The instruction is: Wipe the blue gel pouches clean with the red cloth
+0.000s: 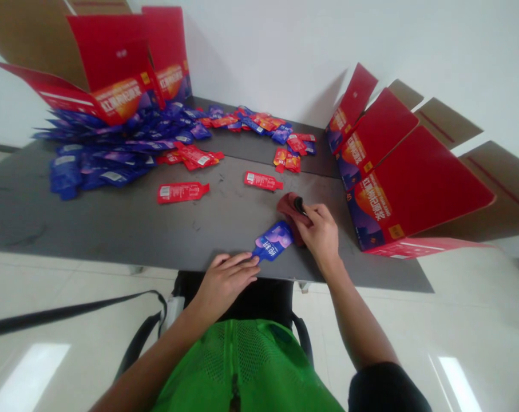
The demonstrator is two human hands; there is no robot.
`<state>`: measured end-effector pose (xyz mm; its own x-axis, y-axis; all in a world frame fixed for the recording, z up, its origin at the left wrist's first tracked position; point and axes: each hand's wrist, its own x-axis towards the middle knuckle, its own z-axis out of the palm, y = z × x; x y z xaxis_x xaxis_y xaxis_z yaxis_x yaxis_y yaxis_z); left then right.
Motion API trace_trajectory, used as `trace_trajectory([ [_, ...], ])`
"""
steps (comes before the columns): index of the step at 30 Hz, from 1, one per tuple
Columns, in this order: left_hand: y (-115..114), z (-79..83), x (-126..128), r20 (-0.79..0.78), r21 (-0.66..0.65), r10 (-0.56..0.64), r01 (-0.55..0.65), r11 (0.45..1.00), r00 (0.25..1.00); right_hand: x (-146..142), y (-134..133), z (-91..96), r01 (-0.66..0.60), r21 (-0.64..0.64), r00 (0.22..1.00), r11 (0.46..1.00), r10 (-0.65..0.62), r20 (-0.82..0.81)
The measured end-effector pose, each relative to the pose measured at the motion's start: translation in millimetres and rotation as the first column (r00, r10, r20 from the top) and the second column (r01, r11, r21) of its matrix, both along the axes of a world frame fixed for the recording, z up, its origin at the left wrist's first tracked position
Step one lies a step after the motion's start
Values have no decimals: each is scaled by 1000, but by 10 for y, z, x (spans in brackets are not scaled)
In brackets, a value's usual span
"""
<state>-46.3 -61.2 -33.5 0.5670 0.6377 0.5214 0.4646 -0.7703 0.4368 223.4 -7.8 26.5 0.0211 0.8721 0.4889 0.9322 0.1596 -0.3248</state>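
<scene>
A blue sachet [273,241] lies at the near edge of the grey table [113,217]. My left hand [227,279] rests flat on the table edge, fingers stretched out, fingertips touching the sachet's narrow end. My right hand [320,230] is closed round a small black object [299,204], its tip showing above the fingers, held over a red cloth-like wad [287,205] just beyond the sachet's wide end.
A heap of blue sachets [100,154] lies at the far left. Red sachets [182,191] are scattered across the middle and back. Open red cartons stand at the back left [126,63] and right [405,183].
</scene>
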Motion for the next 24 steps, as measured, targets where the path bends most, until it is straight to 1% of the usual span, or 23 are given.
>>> trace_trajectory([
  [2,5,-11,0,4,13,-7,7,1000,1000,-226,-107,34,-62,53,995,997,66,-81],
  [3,7,-16,-1,2,18,-7,7,1000,1000,-373,-175,23,-130,39,987,991,133,-87],
  [5,10,-18,-3,-9,16,-1,2,1000,1000,-643,-297,-43,-271,-73,962,960,268,-48],
  [6,10,-15,-4,-13,13,3,-3,1000,1000,-731,-336,-89,-312,-126,950,942,310,-35],
  [7,10,-10,-6,-18,11,5,-4,1000,1000,-771,-354,-136,-324,-167,946,931,324,-29],
  [9,9,5,-8,-28,10,1,0,1000,1000,-693,-321,-206,-278,-193,960,941,277,-34],
  [11,7,21,-9,-31,9,-5,5,1000,1000,-443,-218,-219,-174,-184,985,967,172,-24],
  [14,4,31,-8,-20,0,3,-3,1000,1000,-15,-53,-119,-5,-160,998,987,15,56],
  [16,3,28,-6,-6,2,5,-5,1000,1000,105,-19,-12,56,-97,997,994,-50,65],
  [17,3,24,-5,-1,3,3,-3,1000,1000,83,-35,36,62,-52,997,997,-60,42],
  [18,3,18,-4,2,4,1,-1,1000,1000,8,-71,71,47,-11,999,999,-47,10],
  [20,3,4,-5,2,3,-1,1,1000,1000,-255,-182,89,-32,26,998,999,33,-45],
  [22,2,-10,-6,0,4,1,-1,1000,1000,-552,-296,32,-174,-51,984,983,173,-28],
  [24,0,-18,-8,-3,0,5,-5,1000,1000,-737,-356,-73,-244,-144,969,959,245,-9],
])
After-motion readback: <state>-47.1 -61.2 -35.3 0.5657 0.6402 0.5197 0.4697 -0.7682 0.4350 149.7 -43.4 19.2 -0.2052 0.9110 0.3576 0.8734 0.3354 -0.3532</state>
